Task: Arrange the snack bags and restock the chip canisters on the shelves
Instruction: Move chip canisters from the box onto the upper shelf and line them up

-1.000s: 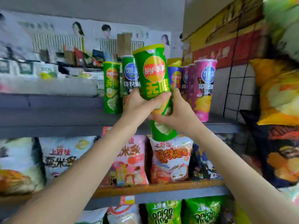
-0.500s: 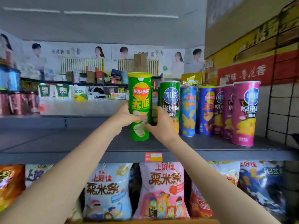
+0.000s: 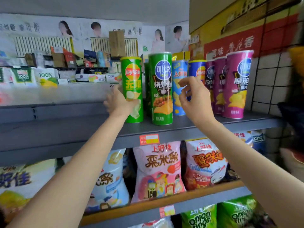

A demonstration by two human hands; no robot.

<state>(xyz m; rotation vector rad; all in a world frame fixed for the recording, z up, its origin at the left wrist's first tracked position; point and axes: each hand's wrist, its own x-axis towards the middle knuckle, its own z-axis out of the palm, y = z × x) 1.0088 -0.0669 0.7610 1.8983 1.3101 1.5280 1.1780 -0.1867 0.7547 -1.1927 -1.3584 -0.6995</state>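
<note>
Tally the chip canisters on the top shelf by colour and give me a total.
Green canisters: 2 (a green sliver behind them may be a third)
Blue canisters: 2
Purple canisters: 3
Total: 7 clearly visible

The left hand (image 3: 118, 102) hides part of the green canister (image 3: 133, 89).

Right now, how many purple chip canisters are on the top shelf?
3: all at the shelf's right end, overlapping in a row, front, middle, back. More may hide behind them.
</note>
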